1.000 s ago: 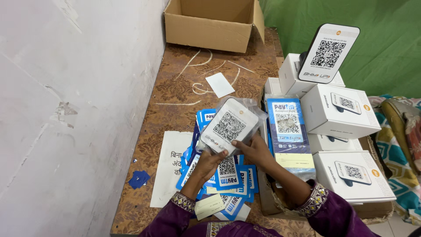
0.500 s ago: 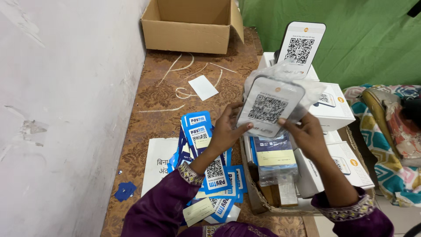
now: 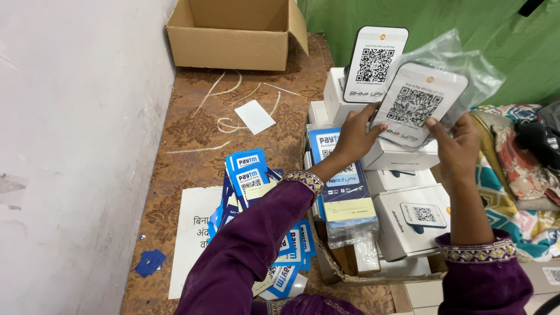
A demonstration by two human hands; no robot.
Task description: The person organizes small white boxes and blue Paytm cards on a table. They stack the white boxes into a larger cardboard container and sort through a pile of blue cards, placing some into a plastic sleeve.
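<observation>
Leftmost, glossy blue cards (image 3: 251, 175) are lying fanned on the patterned brown cloth (image 3: 192, 134), while the left hand (image 3: 357, 133) is pinching the lower-left edge of a white rounded-corner code plaque (image 3: 419, 105) and the right hand (image 3: 459, 146) is gripping its lower-right edge; half out of a crinkly clear plastic sleeve (image 3: 466, 58), the plaque is facing the camera, long axis upright, tilting rightward, above stacked white boxes (image 3: 408, 219)

**Code Stand Raised from Leaflet Stack to Box Pile**

Item: white code stand (image 3: 419, 105) in clear plastic sleeve (image 3: 466, 64). A second ago it was held low over the blue leaflets (image 3: 251, 175). Left hand (image 3: 357, 133) and right hand (image 3: 458, 146) carried it up and rightward, above the white boxes (image 3: 402, 157), beside the upright code stand (image 3: 375, 63). Sleeve slipped back, trailing behind its top.
</observation>
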